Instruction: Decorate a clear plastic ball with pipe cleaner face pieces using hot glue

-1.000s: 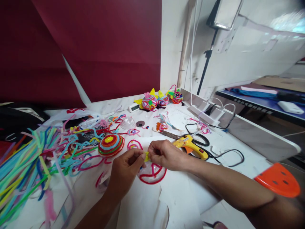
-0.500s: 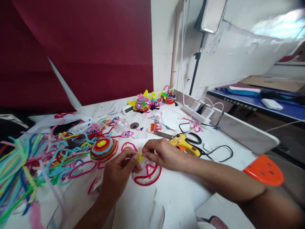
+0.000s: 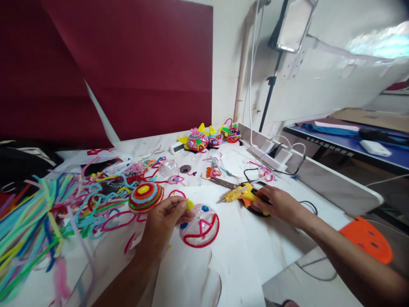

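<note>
My left hand (image 3: 166,219) pinches a small curled piece of yellow pipe cleaner (image 3: 190,204) between thumb and fingers. Just below and right of it lies a clear plastic half-ball (image 3: 207,219), with a red pipe cleaner outline and triangle and blue round spots on it. To the right, my right hand (image 3: 278,205) is wrapped around the handle of a yellow hot glue gun (image 3: 238,194), its nozzle pointing left. Scissors (image 3: 223,183) lie behind the glue gun, their handles partly hidden. A striped pipe cleaner dome (image 3: 146,197) sits left of my left hand.
Loose pipe cleaners (image 3: 35,230) are heaped along the left. Several decorated balls (image 3: 197,140) stand at the back beside a small white digital display (image 3: 177,148). A power strip (image 3: 271,154) with cables runs along the right edge, near an orange stool (image 3: 367,238).
My right hand has left the yellow piece and moved right onto the glue gun's handle. My left hand still holds the piece. The view has shifted slightly.
</note>
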Demonstrator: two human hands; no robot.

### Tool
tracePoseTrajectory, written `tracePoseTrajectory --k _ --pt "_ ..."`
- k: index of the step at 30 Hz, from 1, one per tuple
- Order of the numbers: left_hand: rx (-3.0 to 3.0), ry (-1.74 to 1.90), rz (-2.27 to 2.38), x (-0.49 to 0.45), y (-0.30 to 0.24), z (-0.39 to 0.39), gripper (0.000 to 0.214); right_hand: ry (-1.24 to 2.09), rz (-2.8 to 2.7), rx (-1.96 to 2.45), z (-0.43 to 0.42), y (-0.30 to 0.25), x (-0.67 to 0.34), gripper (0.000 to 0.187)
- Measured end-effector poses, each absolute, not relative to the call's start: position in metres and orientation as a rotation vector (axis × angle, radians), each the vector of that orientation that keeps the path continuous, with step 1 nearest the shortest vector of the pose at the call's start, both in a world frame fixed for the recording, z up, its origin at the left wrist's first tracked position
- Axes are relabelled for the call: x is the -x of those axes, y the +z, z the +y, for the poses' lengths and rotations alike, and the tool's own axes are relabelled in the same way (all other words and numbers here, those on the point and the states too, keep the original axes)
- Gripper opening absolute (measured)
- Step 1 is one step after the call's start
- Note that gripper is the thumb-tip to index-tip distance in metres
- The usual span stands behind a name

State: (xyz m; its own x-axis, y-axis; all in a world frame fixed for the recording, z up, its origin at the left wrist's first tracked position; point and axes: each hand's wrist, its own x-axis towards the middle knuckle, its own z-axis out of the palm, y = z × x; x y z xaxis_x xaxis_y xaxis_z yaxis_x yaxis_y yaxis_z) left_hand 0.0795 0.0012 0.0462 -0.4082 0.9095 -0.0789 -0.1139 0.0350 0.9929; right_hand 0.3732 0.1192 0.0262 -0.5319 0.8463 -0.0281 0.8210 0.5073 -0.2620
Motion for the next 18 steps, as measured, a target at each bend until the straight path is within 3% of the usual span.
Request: tracePoseTrajectory --k 7,13,18 --pt "-0.852 1.502 1.478 -0.077 0.046 0.000 0.032 0.654 -2.475 1.377 0.128 0.020 -0.369 0.019" --pt "-0.844 1.507 1.465 -0.076 0.046 0.000 0.031 0.775 -2.374 1.318 0.121 0.032 -0.371 0.033" --pt "-0.849 1.489 1.463 -0.075 0.047 -0.001 0.029 1.110 -2.034 1.104 0.104 0.055 -0.364 0.037"
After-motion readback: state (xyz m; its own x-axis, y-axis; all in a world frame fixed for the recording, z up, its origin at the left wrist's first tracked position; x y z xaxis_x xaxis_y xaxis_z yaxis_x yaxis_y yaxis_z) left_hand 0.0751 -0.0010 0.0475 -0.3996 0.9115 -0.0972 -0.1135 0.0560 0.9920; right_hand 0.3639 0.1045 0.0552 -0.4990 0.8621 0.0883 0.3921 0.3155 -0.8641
